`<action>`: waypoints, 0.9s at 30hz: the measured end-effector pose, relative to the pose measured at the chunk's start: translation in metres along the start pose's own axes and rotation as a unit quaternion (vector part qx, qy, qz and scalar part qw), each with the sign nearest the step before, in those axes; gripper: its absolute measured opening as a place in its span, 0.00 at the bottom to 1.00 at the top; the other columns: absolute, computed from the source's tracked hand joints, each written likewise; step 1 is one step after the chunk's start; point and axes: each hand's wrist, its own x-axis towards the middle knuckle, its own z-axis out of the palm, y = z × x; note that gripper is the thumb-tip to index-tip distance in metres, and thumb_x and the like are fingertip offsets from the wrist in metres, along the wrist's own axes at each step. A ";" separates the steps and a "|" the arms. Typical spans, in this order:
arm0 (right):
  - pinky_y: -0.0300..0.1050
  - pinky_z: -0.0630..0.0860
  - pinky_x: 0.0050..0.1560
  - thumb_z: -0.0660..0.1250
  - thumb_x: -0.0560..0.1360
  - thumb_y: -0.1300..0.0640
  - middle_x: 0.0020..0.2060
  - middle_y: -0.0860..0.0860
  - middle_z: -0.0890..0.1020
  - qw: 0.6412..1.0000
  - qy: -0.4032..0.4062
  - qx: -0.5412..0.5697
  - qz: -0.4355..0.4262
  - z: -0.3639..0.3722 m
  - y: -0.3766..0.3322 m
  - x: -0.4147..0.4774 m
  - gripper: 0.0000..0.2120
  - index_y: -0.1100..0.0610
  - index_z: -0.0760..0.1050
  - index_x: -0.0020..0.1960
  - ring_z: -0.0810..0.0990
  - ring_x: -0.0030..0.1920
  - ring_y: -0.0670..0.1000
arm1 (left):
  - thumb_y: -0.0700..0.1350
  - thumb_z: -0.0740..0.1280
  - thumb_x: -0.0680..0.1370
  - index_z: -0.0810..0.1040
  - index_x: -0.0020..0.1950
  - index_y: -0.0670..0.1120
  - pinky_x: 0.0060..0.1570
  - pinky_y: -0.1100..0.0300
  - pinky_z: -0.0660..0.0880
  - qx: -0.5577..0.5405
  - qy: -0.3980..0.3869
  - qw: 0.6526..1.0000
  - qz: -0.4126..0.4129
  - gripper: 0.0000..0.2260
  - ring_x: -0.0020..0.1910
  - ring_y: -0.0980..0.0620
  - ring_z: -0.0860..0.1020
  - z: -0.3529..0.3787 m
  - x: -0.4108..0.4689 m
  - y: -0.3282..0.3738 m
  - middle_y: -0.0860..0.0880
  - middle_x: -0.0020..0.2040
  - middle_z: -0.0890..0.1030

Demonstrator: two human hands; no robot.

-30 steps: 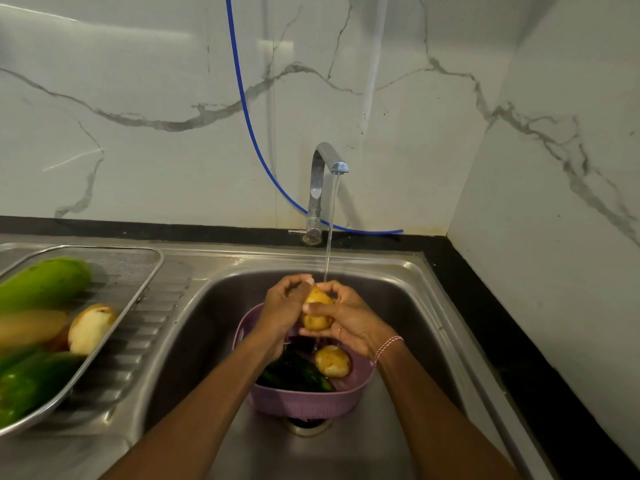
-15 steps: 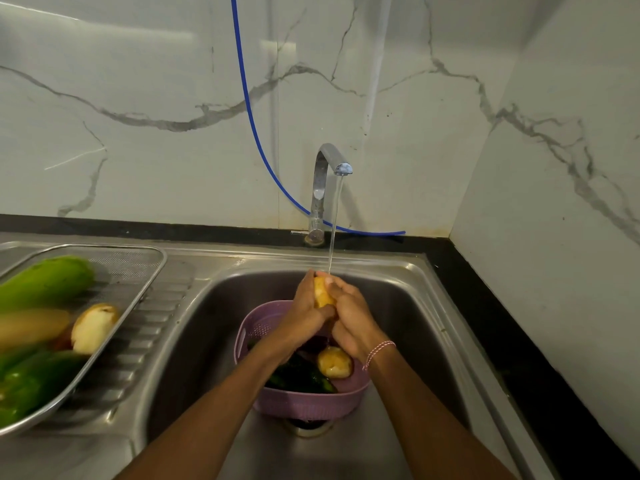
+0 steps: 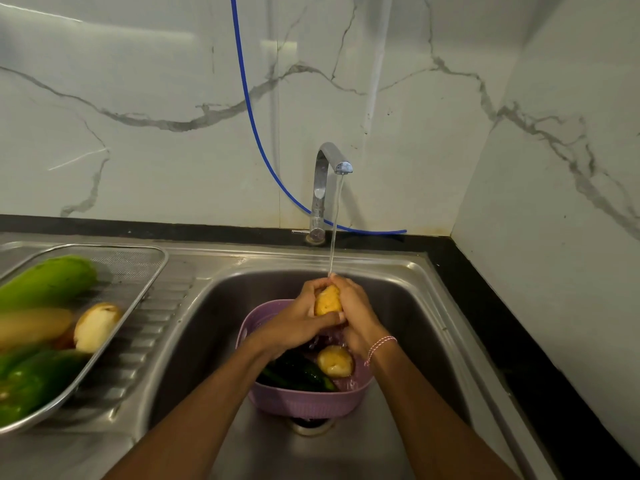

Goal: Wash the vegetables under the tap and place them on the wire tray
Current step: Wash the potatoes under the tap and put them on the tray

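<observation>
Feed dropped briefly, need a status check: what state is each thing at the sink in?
Tap: on, water running.
Held potato: under the stream, gripped by both hands.
Left hand: grips the held potato.
Right hand: grips the held potato.
Purple basket: in the sink, holding a second potato and dark green vegetables.
Wire tray: on the drainboard, partly filled with washed produce.

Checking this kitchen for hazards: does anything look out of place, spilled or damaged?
Only the blue hose: it hangs loose down the marble wall and trails along the counter behind the tap. Nothing looks spilled; the stream falls inside the sink.
</observation>
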 end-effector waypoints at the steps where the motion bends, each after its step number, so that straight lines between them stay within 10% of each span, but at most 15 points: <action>1: 0.47 0.81 0.41 0.68 0.82 0.48 0.51 0.59 0.84 1.000 -0.023 0.013 0.009 0.003 -0.001 -0.002 0.08 0.52 0.80 0.54 0.84 0.49 0.54 | 0.46 0.70 0.81 0.63 0.76 0.51 0.62 0.49 0.80 -0.075 0.011 0.997 -0.016 0.26 0.64 0.47 0.80 -0.002 0.000 0.002 0.46 0.68 0.76; 9: 0.62 0.86 0.52 0.74 0.77 0.41 0.58 0.60 0.83 0.992 -0.120 -0.022 -0.027 -0.008 0.001 -0.007 0.23 0.52 0.73 0.65 0.87 0.54 0.59 | 0.55 0.59 0.86 0.74 0.69 0.43 0.56 0.38 0.81 -0.303 0.086 0.947 -0.068 0.19 0.55 0.37 0.84 -0.006 0.005 0.009 0.33 0.60 0.82; 14: 0.45 0.84 0.40 0.74 0.79 0.50 0.58 0.57 0.82 0.974 -0.169 -0.119 -0.093 -0.003 0.001 -0.012 0.15 0.51 0.77 0.63 0.86 0.48 0.53 | 0.55 0.54 0.87 0.74 0.63 0.46 0.44 0.44 0.85 -0.272 0.157 0.946 -0.082 0.16 0.52 0.38 0.85 -0.006 0.008 0.001 0.34 0.60 0.81; 23: 0.45 0.85 0.45 0.55 0.88 0.51 0.57 0.56 0.80 0.986 -0.048 -0.118 -0.104 -0.006 -0.002 -0.008 0.12 0.51 0.76 0.62 0.82 0.49 0.50 | 0.41 0.57 0.87 0.73 0.70 0.44 0.53 0.44 0.83 -0.311 0.076 0.946 -0.056 0.13 0.58 0.41 0.82 -0.006 0.007 0.006 0.37 0.65 0.77; 27: 0.49 0.85 0.45 0.59 0.87 0.51 0.53 0.58 0.83 0.989 -0.114 -0.080 -0.044 -0.006 -0.001 -0.011 0.12 0.53 0.77 0.65 0.84 0.42 0.52 | 0.47 0.58 0.87 0.71 0.68 0.43 0.46 0.48 0.85 -0.232 0.127 0.963 -0.059 0.13 0.48 0.43 0.85 0.000 0.009 0.002 0.36 0.61 0.79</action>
